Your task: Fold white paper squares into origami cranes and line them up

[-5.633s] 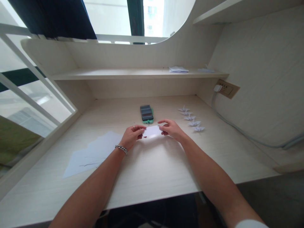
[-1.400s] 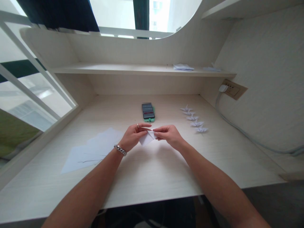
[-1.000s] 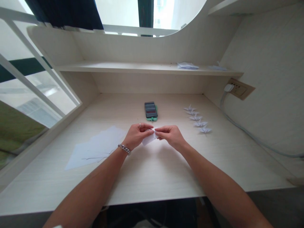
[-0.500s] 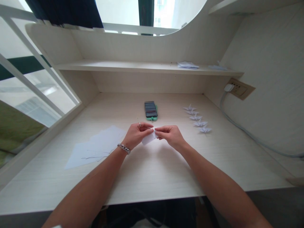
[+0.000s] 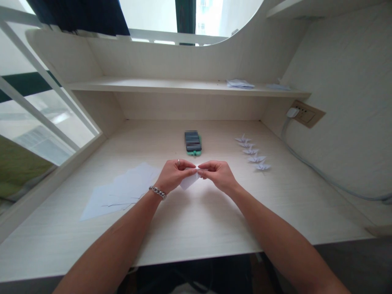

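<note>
A small folded piece of white paper (image 5: 189, 182) is held above the middle of the desk between both hands. My left hand (image 5: 176, 174), with a ring and a chain bracelet, pinches its upper left part. My right hand (image 5: 218, 173) pinches the upper right part, its fingertips almost meeting those of the left. The fingers cover much of the paper, so its exact fold is hidden. To the right, several folded paper cranes (image 5: 251, 151) stand in a slanting row.
White paper sheets (image 5: 118, 185) lie overlapping at the left. A phone in a green case (image 5: 193, 143) rests beyond my hands. Folded papers (image 5: 240, 83) are on the shelf (image 5: 147, 85). At the right, a cable (image 5: 321, 175) runs from a wall socket (image 5: 309, 114).
The right fingers have shifted slightly on the paper, and the fingertips of both hands are closer together. The whole view has moved a little; the cranes, phone and sheets stay in place.
</note>
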`<state>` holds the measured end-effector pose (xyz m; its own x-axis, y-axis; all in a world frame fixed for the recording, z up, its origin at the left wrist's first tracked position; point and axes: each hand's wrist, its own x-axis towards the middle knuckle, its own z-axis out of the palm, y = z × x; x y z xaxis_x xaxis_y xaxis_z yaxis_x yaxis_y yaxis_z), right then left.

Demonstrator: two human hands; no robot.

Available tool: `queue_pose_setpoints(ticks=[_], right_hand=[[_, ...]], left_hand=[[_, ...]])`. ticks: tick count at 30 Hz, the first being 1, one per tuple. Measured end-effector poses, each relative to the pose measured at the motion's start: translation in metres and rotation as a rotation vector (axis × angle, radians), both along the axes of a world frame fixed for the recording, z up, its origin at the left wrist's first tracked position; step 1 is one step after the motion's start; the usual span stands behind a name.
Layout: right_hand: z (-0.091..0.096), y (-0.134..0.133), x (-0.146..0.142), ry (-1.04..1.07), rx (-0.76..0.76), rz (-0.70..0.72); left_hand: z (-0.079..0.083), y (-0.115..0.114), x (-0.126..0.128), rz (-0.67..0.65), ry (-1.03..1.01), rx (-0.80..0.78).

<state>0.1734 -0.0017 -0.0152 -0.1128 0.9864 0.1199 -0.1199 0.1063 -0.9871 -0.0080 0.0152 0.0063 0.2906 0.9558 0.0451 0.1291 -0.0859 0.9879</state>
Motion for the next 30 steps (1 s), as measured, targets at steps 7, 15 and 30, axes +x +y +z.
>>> queue_pose_setpoints(ticks=[7,15,30], right_hand=[[0.005,-0.001,-0.002,0.047,-0.024,-0.050],[0.003,-0.001,0.000,0.043,-0.025,-0.009],[0.011,0.000,0.009,0.018,-0.054,0.062]], left_hand=[[0.000,0.000,0.000,0.037,-0.004,0.031],[-0.001,0.001,-0.001,0.009,0.042,0.062],[0.008,-0.001,-0.003,0.049,0.052,0.034]])
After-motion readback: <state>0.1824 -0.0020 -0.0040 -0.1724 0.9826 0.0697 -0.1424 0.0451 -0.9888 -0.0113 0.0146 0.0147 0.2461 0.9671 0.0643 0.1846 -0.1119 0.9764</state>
